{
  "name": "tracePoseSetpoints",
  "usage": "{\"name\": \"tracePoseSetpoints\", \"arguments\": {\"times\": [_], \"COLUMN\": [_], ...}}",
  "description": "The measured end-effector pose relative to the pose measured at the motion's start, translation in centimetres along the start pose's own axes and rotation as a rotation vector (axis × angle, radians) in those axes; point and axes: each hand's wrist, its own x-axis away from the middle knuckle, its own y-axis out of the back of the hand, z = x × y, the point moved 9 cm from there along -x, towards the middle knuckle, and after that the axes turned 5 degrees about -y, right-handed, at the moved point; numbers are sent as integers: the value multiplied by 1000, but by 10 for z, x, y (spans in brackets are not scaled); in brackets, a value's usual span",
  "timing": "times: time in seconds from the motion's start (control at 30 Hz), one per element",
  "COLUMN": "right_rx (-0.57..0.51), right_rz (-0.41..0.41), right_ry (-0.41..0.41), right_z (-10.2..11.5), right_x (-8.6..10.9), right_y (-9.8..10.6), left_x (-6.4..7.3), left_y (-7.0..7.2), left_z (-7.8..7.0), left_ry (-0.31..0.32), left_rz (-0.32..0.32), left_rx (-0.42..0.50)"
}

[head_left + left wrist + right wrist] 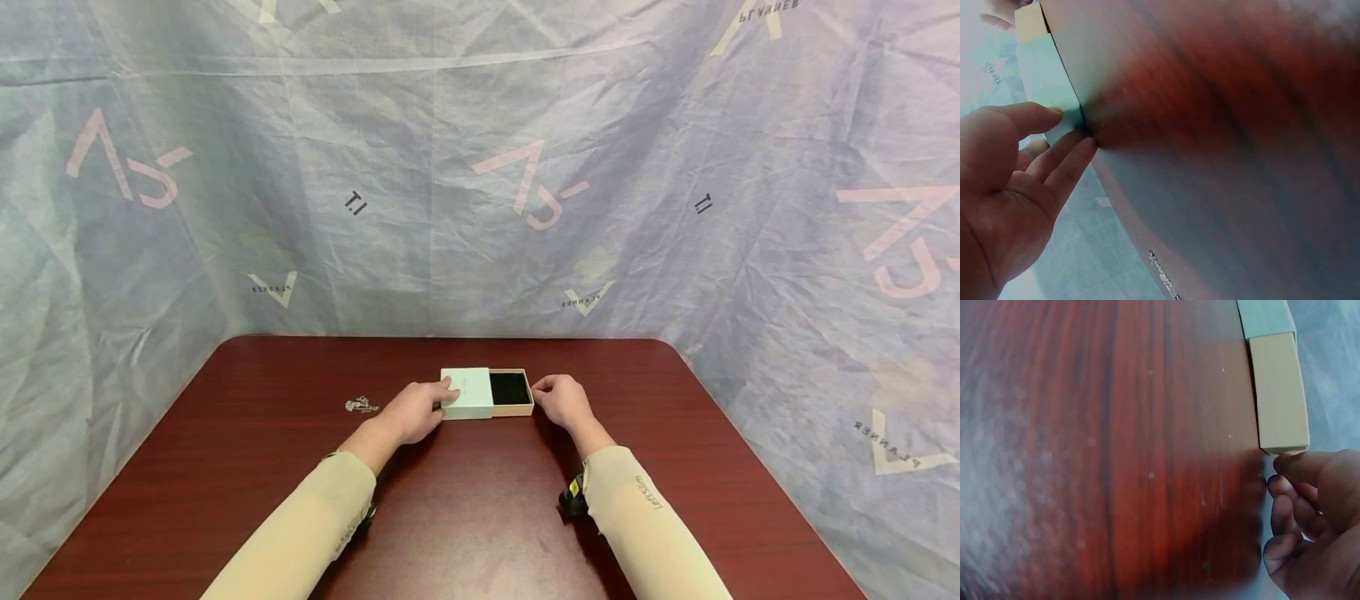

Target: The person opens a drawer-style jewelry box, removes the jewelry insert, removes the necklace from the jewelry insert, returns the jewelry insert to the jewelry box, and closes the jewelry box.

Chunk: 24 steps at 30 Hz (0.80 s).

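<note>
A pale mint drawer-style gift box (467,405) lies on the table with its tan inner drawer (513,410) slid partly out to the right. Inside the drawer shows a black pad (510,388). My left hand (411,412) grips the left end of the mint sleeve, thumb on top; the left wrist view shows its fingers around that end. At the drawer's right end, my right hand (562,400) has thumb and forefinger pinched together, fingertips right at the end wall (1285,450). The other fingers of that hand are curled.
A small silvery chain-like piece of jewelry (362,405) lies on the dark red table (480,500), left of my left hand. A grey printed cloth (450,167) hangs behind the table and along both sides.
</note>
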Motion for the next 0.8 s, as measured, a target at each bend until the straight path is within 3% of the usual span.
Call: {"name": "tracePoseSetpoints", "arguments": {"times": [0.8], "right_rx": [43], "right_rz": [-25], "right_ry": [8], "right_z": [7], "right_x": [1], "right_y": [-2], "left_x": [0], "left_y": [0], "left_z": [-1], "left_ry": [-6], "left_rz": [-8], "left_rx": [4]}}
